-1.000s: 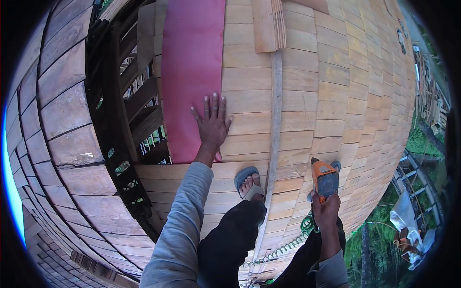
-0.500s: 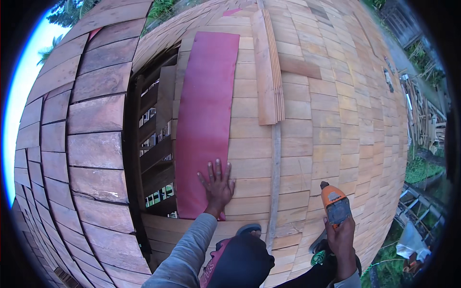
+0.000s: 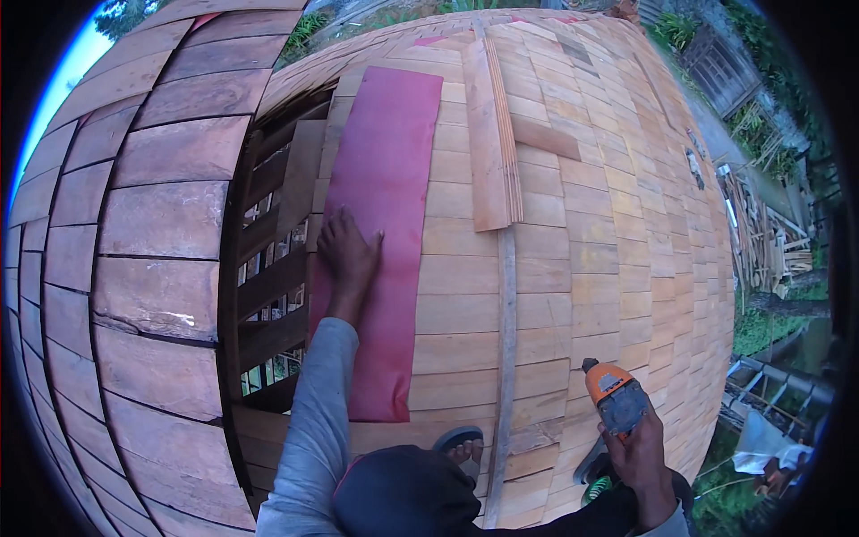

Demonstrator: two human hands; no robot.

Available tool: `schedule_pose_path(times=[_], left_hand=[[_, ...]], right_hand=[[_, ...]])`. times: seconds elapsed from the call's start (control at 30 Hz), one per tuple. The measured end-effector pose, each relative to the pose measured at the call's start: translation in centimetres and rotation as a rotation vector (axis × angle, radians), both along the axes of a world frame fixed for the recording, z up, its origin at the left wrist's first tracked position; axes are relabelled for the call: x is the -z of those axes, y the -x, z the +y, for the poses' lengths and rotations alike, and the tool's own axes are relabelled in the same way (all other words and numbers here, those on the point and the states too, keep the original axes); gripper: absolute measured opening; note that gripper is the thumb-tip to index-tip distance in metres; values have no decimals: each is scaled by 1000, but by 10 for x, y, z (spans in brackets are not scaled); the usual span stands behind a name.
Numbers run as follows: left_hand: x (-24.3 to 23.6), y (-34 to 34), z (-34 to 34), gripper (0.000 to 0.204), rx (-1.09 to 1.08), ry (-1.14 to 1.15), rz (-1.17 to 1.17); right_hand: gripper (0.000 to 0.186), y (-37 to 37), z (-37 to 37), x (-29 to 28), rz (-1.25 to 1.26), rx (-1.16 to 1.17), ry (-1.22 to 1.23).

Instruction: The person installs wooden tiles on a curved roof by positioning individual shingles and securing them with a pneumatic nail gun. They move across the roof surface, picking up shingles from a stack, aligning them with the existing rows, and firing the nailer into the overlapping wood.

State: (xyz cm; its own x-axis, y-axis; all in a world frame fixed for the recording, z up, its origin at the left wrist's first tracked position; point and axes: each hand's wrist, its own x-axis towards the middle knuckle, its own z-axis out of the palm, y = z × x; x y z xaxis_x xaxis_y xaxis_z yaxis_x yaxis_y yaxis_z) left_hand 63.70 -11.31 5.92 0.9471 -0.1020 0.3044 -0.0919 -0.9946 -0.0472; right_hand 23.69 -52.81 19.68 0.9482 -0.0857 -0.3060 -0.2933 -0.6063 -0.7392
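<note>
Red sheet strip (image 3: 400, 251) lay left of the grey batten (image 3: 507, 331), beneath the spread left hand (image 3: 351, 259); right of the batten, the right hand (image 3: 639, 450) clasped a lettered orange nail gun (image 3: 618, 399).

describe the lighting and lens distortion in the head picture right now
Head view, left: fisheye distortion curves the rows of reddish-brown wooden shingles; head view, upper left: pale blue sky is the brightest area; head view, centre: soft light, no hard shadows on the tan wooden shingles, and the long red sheet looks purplish toward its far end.
</note>
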Motion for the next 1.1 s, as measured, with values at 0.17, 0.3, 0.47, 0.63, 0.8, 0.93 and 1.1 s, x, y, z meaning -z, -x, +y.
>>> schedule_pose_path(times=[0.17, 0.3, 0.47, 0.63, 0.8, 0.93, 1.1], left_hand=[[-39, -66, -29, 89, -234, 23, 230], [-48, -94, -36, 81, -303, 16, 274], [-41, -150, 19, 61, -331, 234, 315], [-31, -164, 26, 36, -252, 159, 237], [-8, -146, 43, 27, -43, 72, 26], [6, -151, 63, 25, -34, 52, -7], [-7, -213, 112, 27, 195, 217, 96]], right_hand=[[60, 10, 19, 1, 76, 21, 13], [64, 15, 26, 4, 21, -3, 59], [70, 2, 42, -5, -88, -82, 118], [68, -2, 50, -14, -39, -57, 82], [66, 9, 48, 1, 97, -16, -56], [68, 20, 48, 19, 200, 225, -297], [50, 78, 31, 29, 138, 241, -93]])
